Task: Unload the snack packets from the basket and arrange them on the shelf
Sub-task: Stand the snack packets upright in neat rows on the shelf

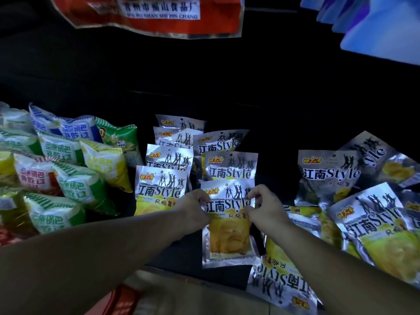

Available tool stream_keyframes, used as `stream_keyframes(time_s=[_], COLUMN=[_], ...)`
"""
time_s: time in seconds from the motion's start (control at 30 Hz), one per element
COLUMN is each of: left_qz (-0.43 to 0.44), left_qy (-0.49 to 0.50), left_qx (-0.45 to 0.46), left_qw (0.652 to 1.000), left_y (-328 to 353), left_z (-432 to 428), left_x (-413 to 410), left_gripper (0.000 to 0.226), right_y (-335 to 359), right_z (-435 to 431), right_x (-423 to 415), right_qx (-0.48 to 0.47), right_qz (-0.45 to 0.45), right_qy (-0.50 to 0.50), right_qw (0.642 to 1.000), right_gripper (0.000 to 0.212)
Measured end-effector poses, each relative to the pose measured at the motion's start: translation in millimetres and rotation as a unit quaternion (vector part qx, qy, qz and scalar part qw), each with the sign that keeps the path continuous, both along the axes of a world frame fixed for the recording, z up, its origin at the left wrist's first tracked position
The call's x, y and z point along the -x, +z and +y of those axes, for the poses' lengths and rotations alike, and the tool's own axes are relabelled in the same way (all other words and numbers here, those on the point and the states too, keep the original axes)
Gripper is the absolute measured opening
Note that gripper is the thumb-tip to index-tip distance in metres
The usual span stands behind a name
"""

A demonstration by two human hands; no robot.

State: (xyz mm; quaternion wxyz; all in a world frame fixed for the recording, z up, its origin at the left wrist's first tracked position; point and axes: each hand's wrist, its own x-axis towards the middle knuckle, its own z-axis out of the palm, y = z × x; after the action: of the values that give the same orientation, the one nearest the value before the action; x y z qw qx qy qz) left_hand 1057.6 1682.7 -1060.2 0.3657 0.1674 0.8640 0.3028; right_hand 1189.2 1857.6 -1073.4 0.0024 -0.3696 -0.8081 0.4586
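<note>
My left hand (195, 209) and right hand (264, 206) pinch the silver packet (228, 223); I'd square it against its row (230, 165).

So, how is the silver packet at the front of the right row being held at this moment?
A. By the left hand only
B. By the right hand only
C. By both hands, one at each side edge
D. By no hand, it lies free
C: the left hand and the right hand each pinch a side edge of the silver packet.
</note>
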Motion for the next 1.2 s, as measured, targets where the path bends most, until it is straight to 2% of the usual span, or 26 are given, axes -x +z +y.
stream_keyframes(time_s=[0.2, 0.3, 0.47, 0.6, 0.73, 0.9, 1.03, 1.1, 1.2], left_qz=[-0.050, -0.018, 0.024, 0.062, 0.054, 0.112, 0.137, 0.120, 0.045], left_qy=[-0.021, -0.052, -0.004, -0.034, -0.033, -0.039, -0.005, 0.021, 0.049], left_qx=[0.001, 0.015, -0.009, -0.023, -0.065, -0.079, -0.105, -0.110, -0.128], left_qw=[0.999, 0.998, 1.000, 0.997, 0.996, 0.990, 0.985, 0.986, 0.990], left_y=[45, 52, 19, -14, -38, -56, -59, -53, -46], left_z=[-12, -30, -45, -37, -28, -32, -38, -34, -21], left_x=[5, -15, -53, -60, -58, -53, -51, -45, -34], left_gripper=[0.064, 0.062, 0.062, 0.077, 0.083, 0.075, 0.064, 0.063, 0.056], right_y=[30, 46, 52, 33, 10, -12, -10, -2, 5], right_z=[0, -11, -20, -20, -23, -26, -16, -2, 8], right_x=[-8, -24, -33, -22, -12, -13, -9, -2, 7], right_qx=[-0.003, 0.026, 0.062, 0.072, 0.126, 0.118, 0.005, -0.012, 0.044], right_qz=[-0.012, -0.025, -0.036, -0.042, -0.045, -0.027, 0.024, 0.056, 0.034], right_qy=[0.025, 0.051, 0.066, 0.050, 0.002, -0.015, -0.014, 0.002, 0.034], right_qw=[1.000, 0.998, 0.995, 0.995, 0.991, 0.993, 1.000, 0.998, 0.998], right_gripper=[0.013, 0.010, 0.012, 0.018, 0.016, 0.015, 0.030, 0.032, 0.031])
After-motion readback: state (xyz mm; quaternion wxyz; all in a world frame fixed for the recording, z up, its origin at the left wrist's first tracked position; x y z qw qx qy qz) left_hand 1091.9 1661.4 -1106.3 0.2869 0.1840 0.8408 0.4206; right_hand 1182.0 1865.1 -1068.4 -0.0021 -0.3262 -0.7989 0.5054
